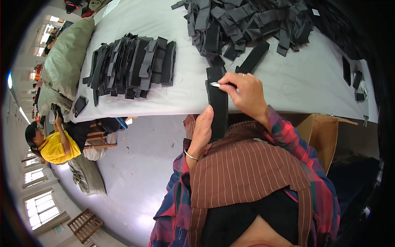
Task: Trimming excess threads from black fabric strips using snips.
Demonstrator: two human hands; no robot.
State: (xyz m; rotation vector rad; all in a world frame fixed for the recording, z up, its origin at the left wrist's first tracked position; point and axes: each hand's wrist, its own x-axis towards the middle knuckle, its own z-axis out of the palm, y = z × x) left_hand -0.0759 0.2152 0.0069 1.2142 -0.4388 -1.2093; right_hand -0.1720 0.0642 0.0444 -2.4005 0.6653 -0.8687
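Observation:
A dark fabric strip (219, 103) lies upright in front of me, its far end over the table's edge. My left hand (202, 128) is closed on the strip's near left side, thumb along it. My right hand (247, 92) grips a small silvery metal tool (214, 84), its bright tip on the strip's upper part. The tool's exact kind is hidden by my fingers. Just beyond lies another dark strip (254, 57), slanting away from my right hand.
A neat row of dark fabric strips (131, 68) lies on the white-covered table (187, 99) at left. A loose heap of strips (247, 20) covers the far side. Bulky sacks (66, 61) stand leftward, near a seated person in yellow (61, 147). A cardboard box (323, 136) sits under the table's right side.

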